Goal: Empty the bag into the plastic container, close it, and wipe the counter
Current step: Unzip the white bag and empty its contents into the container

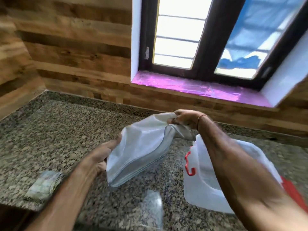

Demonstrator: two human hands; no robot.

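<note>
I hold a translucent white plastic bag (141, 147) in the air above the granite counter (58, 139). My left hand (101, 155) grips its lower left edge. My right hand (185, 120) pinches its upper corner, higher and farther back. A stack of flat bluish sheets shows inside the bag's lower edge. The clear plastic container (205, 177) with red latches stands on the counter to the right, partly hidden by my right forearm. A folded cloth (45, 185) lies on the counter at the left, near the front edge.
A small clear plastic piece (153, 204) lies on the counter near the front, blurred. A wood-panelled wall runs behind the counter. A window with a pink-covered sill (191, 88) is at the back right. The counter's front edge drops off at the lower left.
</note>
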